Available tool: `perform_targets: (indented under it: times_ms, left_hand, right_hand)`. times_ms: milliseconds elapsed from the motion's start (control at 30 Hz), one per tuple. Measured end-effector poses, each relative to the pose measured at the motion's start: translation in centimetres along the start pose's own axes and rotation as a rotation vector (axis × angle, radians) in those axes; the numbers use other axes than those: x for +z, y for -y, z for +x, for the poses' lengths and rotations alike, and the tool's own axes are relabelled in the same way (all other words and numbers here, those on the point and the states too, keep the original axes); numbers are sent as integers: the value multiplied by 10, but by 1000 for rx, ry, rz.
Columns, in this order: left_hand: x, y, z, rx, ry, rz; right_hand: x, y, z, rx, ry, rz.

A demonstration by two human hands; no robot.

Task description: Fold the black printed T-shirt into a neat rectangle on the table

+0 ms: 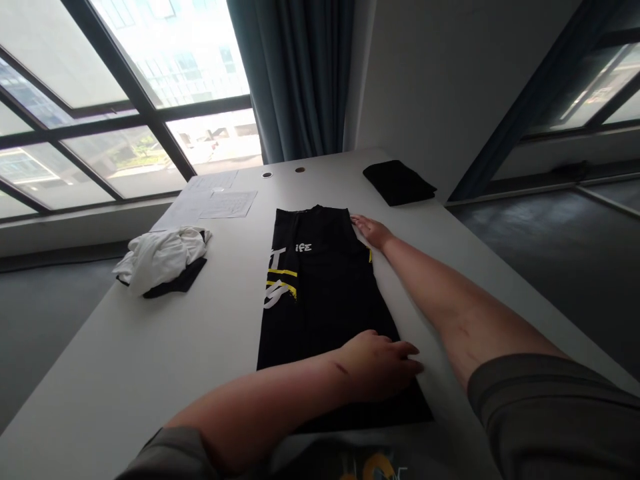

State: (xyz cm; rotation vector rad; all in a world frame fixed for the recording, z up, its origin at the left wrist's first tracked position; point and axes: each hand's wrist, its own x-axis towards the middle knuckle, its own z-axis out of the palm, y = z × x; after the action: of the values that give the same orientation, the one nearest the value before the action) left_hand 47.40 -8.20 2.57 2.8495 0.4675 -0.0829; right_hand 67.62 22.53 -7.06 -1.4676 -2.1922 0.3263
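A black T-shirt (330, 300) with white lettering and yellow stripes lies on the white table in front of me, its sides folded inward into a long narrow shape. My left hand (383, 367) reaches across its near part, fingers stretched out and apart over the right edge. Farther up, my right hand (373, 230) lies flat beside the upper right edge, its fingertips touching the cloth. Neither hand appears to grip the fabric. My left forearm covers part of the shirt's lower end.
On the white table (210, 360), a crumpled white and black garment (163, 260) lies at left and a folded black cloth (399, 182) at the far right. Paper sheets (229, 204) rest near the windows. A blue curtain (300, 80) hangs beyond the far edge.
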Motion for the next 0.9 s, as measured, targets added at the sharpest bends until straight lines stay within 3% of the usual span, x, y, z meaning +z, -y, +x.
perform_targets:
  times_ms: [100, 200, 333, 700, 900]
  left_hand:
    - [6, -3, 29, 23, 65, 9]
    - [6, -4, 40, 17, 140, -26]
    - [-1, -1, 33, 40, 187, -62]
    - [-2, -4, 24, 100, 81, -93]
    - [3, -5, 17, 86, 53, -100]
  right_hand:
    - [1, -3, 5, 23, 10, 14]
    - [4, -7, 12, 61, 48, -2]
    - [6, -13, 21, 84, 39, -8]
    - [10, -16, 44, 146, 111, -123]
    - [6, -9, 38, 56, 209, -207]
